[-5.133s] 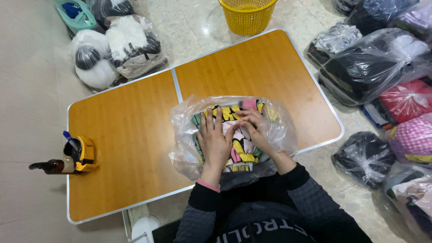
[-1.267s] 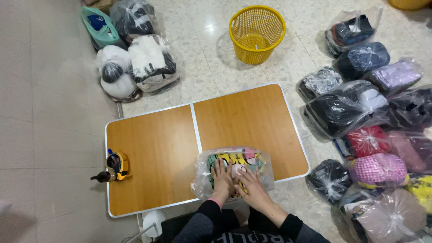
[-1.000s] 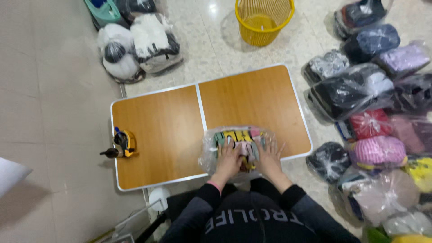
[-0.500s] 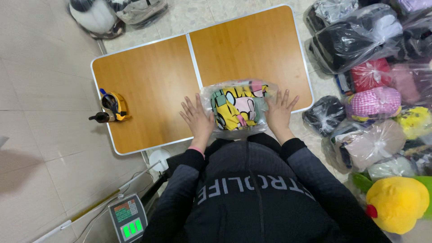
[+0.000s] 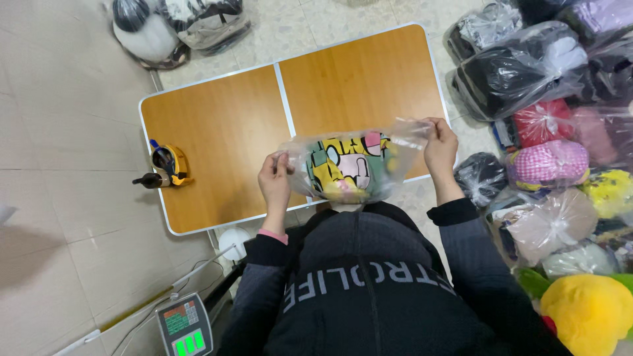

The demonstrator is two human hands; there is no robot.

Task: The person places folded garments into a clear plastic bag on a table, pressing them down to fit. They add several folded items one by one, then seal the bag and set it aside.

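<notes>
Head: left hand (image 5: pixel 275 179) & right hand (image 5: pixel 440 142), grip pinching clear bag (image 5: pixel 353 165) w/ yellow cloth.

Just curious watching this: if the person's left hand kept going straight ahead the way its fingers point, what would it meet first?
Probably the bare wooden tabletop. The left hand pinches the clear bag's corner, fingers pointing away from the body; depth is unclear.

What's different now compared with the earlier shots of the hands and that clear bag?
Earlier both hands pressed flat on the clear bag of colourful cloth lying on the table. Now the left hand and right hand each pinch a top corner of the bag and have lifted it off the wooden table, towards the body. The yellow tape dispenser stays at the table's left side, and the bagged bundles on the floor are unchanged.
</notes>
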